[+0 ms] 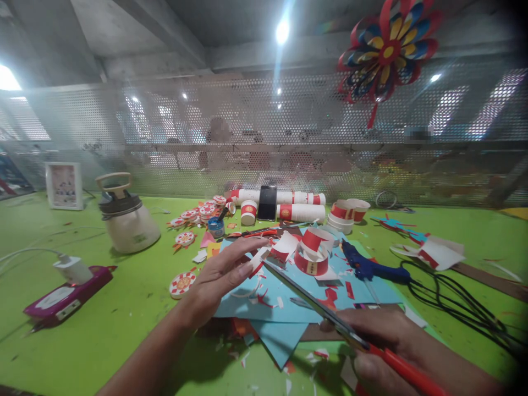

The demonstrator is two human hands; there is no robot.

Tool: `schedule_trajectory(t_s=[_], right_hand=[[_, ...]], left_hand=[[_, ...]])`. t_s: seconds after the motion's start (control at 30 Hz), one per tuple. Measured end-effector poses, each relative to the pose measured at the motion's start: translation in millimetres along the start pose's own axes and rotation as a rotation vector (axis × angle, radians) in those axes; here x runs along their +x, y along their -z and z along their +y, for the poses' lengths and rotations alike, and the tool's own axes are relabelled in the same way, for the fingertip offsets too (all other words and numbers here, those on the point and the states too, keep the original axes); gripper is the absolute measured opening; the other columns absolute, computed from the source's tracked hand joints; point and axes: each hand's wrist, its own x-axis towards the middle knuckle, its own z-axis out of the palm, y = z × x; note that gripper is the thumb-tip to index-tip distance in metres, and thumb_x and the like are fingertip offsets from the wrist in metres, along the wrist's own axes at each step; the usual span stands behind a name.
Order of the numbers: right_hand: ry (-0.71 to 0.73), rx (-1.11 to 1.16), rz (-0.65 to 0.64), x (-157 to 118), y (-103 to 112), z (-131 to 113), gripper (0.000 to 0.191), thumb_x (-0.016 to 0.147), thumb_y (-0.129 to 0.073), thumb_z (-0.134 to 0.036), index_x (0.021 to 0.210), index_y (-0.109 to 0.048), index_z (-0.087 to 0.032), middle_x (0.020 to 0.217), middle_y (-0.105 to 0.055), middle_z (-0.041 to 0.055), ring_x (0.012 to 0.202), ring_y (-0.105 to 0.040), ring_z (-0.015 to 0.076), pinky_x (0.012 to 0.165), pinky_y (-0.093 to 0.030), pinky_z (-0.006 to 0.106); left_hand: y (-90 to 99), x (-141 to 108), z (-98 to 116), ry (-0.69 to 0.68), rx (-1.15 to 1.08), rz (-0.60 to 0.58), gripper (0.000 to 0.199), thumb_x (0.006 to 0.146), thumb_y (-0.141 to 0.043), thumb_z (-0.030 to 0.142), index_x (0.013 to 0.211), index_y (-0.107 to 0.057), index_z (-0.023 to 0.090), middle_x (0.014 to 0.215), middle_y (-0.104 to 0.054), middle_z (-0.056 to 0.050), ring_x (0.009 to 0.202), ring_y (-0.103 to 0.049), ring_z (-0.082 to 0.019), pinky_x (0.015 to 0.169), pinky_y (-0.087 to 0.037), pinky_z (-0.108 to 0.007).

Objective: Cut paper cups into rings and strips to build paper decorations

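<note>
My left hand (225, 272) pinches a small white and red paper piece (258, 262) over the blue sheets. In my right hand (383, 335) are scissors (315, 302) with red handles, their blades pointing up and left to the paper piece. The blade tips meet or nearly meet its edge; whether they are parted is too small to tell. Just beyond lie cut red and white cup pieces (315, 253). Red and white scraps (330, 297) are scattered on the blue paper (276, 346).
A blue glue gun (365, 267) with a black cable rests at right. Paper cups (301, 213), a phone (267, 202) and decorated discs (182, 283) stand or lie behind and left. Farther left are a kettle (130, 223) and a purple power strip (70, 297).
</note>
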Motion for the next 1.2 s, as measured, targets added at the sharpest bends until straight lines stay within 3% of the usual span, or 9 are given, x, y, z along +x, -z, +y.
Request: schedule_trajectory(t_s=[0.1,0.27,0.47,0.63,0.8,0.93,1.07,1.2], right_hand=[[-0.023,0.024,-0.041,6,4,-7,0.035,0.085,-0.053,-0.043,0.112,-0.067,-0.025,0.08,-0.07,0.0051,0.073,-0.066,0.0227,0.062,-0.054,0.029],[-0.06,0.096,-0.135,13,10,-15,0.031,0.086,-0.051,-0.044,0.089,-0.07,-0.019,0.065,-0.065,0.0014,0.058,-0.06,0.015,0.051,-0.047,0.021],[-0.112,0.08,-0.1,16,9,-20,0.017,0.08,-0.056,-0.036,0.08,-0.067,-0.022,0.064,-0.064,0.0016,0.051,-0.058,0.0162,0.041,-0.042,0.022],[-0.117,0.032,-0.121,18,11,-24,0.008,0.077,-0.057,-0.028,0.078,-0.064,-0.024,0.069,-0.067,0.0011,0.058,-0.062,0.0182,0.048,-0.046,0.024],[-0.091,-0.031,-0.13,17,9,-21,0.012,0.081,-0.053,-0.032,0.079,-0.063,-0.024,0.068,-0.066,0.0011,0.059,-0.061,0.0186,0.051,-0.047,0.026],[-0.107,-0.152,-0.118,11,3,-11,0.021,0.082,-0.055,-0.043,0.084,-0.063,-0.024,0.079,-0.068,0.0049,0.074,-0.065,0.0244,0.06,-0.053,0.032],[-0.043,-0.291,-0.003,2,-3,3,0.035,0.079,-0.06,-0.049,0.106,-0.064,-0.027,0.099,-0.071,0.008,0.087,-0.067,0.028,0.067,-0.057,0.036],[0.033,-0.386,0.121,-3,-8,12,0.044,0.078,-0.063,-0.049,0.117,-0.06,-0.029,0.104,-0.072,0.0071,0.088,-0.069,0.0265,0.067,-0.058,0.034]], left_hand=[[2.4,1,-6,-0.041,0.025,-0.032,0.035,0.089,-0.051,0.031,0.123,-0.059,0.031,0.136,-0.05,-0.001,0.127,-0.039,-0.025,0.099,-0.034,-0.033],[5.0,0,-8,-0.089,0.06,-0.063,0.035,0.09,-0.049,0.03,0.124,-0.056,0.035,0.135,-0.05,0.001,0.128,-0.039,-0.022,0.102,-0.032,-0.032],[4.5,1,-9,-0.104,0.086,-0.054,0.035,0.091,-0.049,0.03,0.124,-0.056,0.036,0.135,-0.05,0.002,0.128,-0.039,-0.021,0.104,-0.03,-0.032],[5.2,1,-7,-0.124,0.12,-0.058,0.035,0.091,-0.048,0.029,0.125,-0.055,0.036,0.135,-0.051,0.003,0.128,-0.039,-0.02,0.105,-0.029,-0.031],[4.2,0,-4,-0.142,0.139,-0.06,0.035,0.092,-0.047,0.029,0.126,-0.054,0.036,0.137,-0.049,0.003,0.131,-0.035,-0.02,0.106,-0.03,-0.031],[3.7,-1,-1,-0.166,0.139,-0.053,0.036,0.092,-0.046,0.027,0.127,-0.052,0.037,0.139,-0.047,0.003,0.132,-0.034,-0.02,0.105,-0.032,-0.032],[4.4,-1,0,-0.216,0.18,-0.052,0.038,0.092,-0.046,0.026,0.128,-0.051,0.036,0.137,-0.048,0.002,0.132,-0.035,-0.02,0.107,-0.029,-0.034],[5.1,-2,-1,-0.236,0.217,-0.047,0.039,0.092,-0.047,0.025,0.129,-0.051,0.036,0.138,-0.048,0.003,0.131,-0.034,-0.02,0.109,-0.028,-0.034]])
